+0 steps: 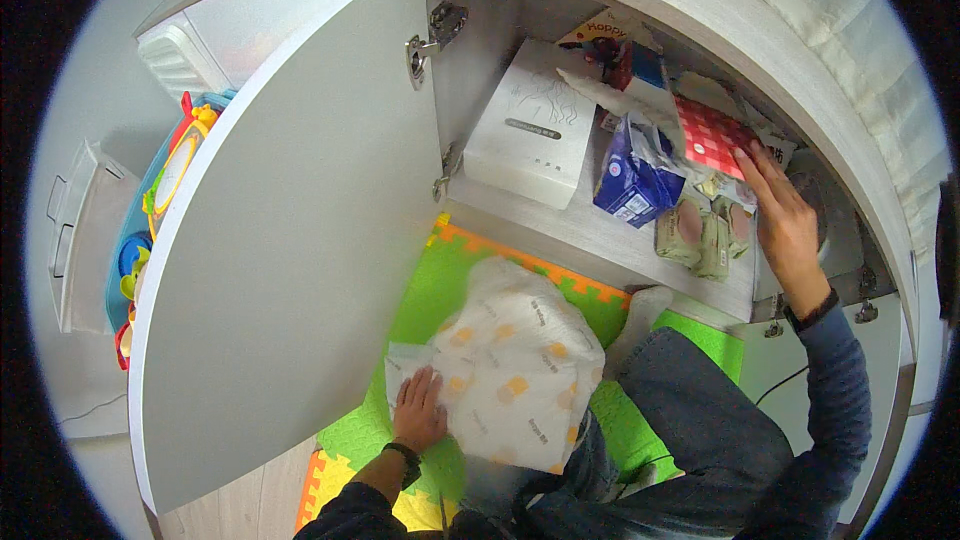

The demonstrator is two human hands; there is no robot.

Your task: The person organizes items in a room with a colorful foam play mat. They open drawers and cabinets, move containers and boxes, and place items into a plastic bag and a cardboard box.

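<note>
Inside the cabinet, my right hand (784,214) has its fingertips at the right edge of a red-and-white checked packet (716,136); whether they grip it is unclear. Left of the packet stand a torn-open blue package (636,172) and a large white box (531,124). Several green wet-wipe packs (680,231) lie below it at the shelf's front. My left hand (421,406) rests with spread fingers on the left edge of a white cloth bag (517,382) with a yellow-and-grey print, over a pale, partly see-through packet (409,364). The bag lies before my legs.
A large white cabinet door (285,240) stands open on the left, with a toy-filled blue bin (139,217) behind it. Green foam mats (442,270) cover floor by the cabinet. At the right, another compartment (814,202) holds dark items partly behind my arm.
</note>
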